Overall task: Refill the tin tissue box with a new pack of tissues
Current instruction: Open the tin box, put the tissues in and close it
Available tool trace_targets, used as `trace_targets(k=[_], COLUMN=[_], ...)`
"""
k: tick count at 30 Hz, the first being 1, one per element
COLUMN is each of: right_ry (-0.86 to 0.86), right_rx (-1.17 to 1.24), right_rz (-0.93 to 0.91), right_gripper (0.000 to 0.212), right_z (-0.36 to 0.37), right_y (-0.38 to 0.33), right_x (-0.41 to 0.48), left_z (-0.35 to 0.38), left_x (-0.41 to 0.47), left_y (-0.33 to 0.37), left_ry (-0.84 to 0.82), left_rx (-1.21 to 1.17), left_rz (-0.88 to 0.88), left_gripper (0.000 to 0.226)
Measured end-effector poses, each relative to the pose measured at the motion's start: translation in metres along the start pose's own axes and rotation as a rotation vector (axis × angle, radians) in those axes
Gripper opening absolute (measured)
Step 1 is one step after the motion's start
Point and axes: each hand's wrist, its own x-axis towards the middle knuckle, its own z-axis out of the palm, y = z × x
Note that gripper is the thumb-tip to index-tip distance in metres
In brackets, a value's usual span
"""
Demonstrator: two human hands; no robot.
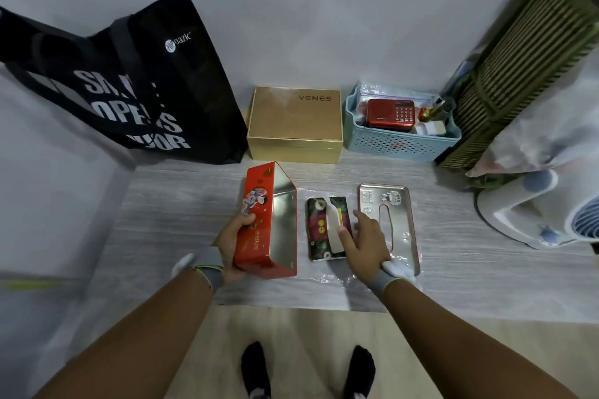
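Note:
The red tin tissue box (259, 223) is tipped on its side on the table, its bare metal inside facing right. My left hand (231, 243) grips its left wall. A dark patterned tissue pack (319, 230) with a white tissue showing lies flat just right of the tin. My right hand (364, 238) rests on the pack's right edge, fingers spread, thumb on the white tissue. The tin's silver lid (393, 220), with a slot in it, lies upside down to the right, partly under my right wrist.
A gold box (295, 126) stands behind the tin, a black tote bag (129, 87) at the back left, a blue basket (398, 139) with a red radio at the back right. A fan under a cover (534, 210) fills the right side. Clear plastic wrap (337, 278) lies under the pack.

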Motion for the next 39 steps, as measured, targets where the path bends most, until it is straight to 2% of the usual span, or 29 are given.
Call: trace_targets(k=[4, 6, 8, 10, 12, 14, 16, 17, 21, 25, 29, 32, 39], right_ry=[0.033, 0.061, 0.039, 0.001, -0.017, -0.004, 0.022, 0.034, 0.038, -0.031, -0.102, -0.119, 0.019], right_rx=[0.209, 0.222, 0.188, 0.173, 0.169, 0.173, 0.169, 0.157, 0.154, 0.18, 0.254, 0.351, 0.543], right_rz=[0.253, 0.361, 0.427, 0.43, 0.457, 0.515, 0.555, 0.558, 0.561, 0.558, 0.548, 0.555, 0.568], right_gripper=[0.067, 0.068, 0.053, 0.039, 0.034, 0.038, 0.038, 0.034, 0.029, 0.031, 0.018, 0.021, 0.02], right_z=[0.023, 0.026, 0.026, 0.025, 0.026, 0.028, 0.031, 0.033, 0.041, 0.046, 0.049, 0.054, 0.041], right_y=[-0.02, -0.026, -0.03, -0.034, -0.037, -0.038, -0.04, -0.041, -0.046, -0.056, -0.065, -0.06, -0.076], right_x=[0.009, 0.015, 0.018, 0.021, 0.023, 0.026, 0.028, 0.029, 0.027, 0.024, 0.022, 0.023, 0.017], left_z=[-0.015, -0.02, -0.026, -0.037, -0.05, -0.045, -0.04, -0.041, -0.053, -0.059, -0.062, -0.065, -0.079], left_x=[0.005, 0.004, 0.005, 0.013, 0.026, 0.016, 0.007, 0.008, 0.017, 0.019, 0.019, 0.019, 0.027], left_y=[0.005, 0.011, 0.019, 0.025, 0.025, 0.031, 0.036, 0.036, 0.035, 0.037, 0.036, 0.038, 0.041], left_ry=[0.01, 0.047, 0.089, 0.105, 0.105, 0.147, 0.22, 0.253, 0.296, 0.26, 0.22, 0.187, 0.179], left_rx=[0.06, 0.115, 0.178, 0.287, 0.502, 0.698, 0.792, 0.826, 1.004, 1.026, 0.995, 0.936, 0.839], left_rz=[-0.056, -0.067, -0.05, 0.035, 0.149, 0.25, 0.313, 0.315, 0.277, 0.28, 0.305, 0.305, 0.222], left_gripper=[0.038, 0.027, 0.022, 0.04, 0.057, 0.041, 0.012, 0.008, 0.021, 0.025, 0.036, 0.041, 0.042])
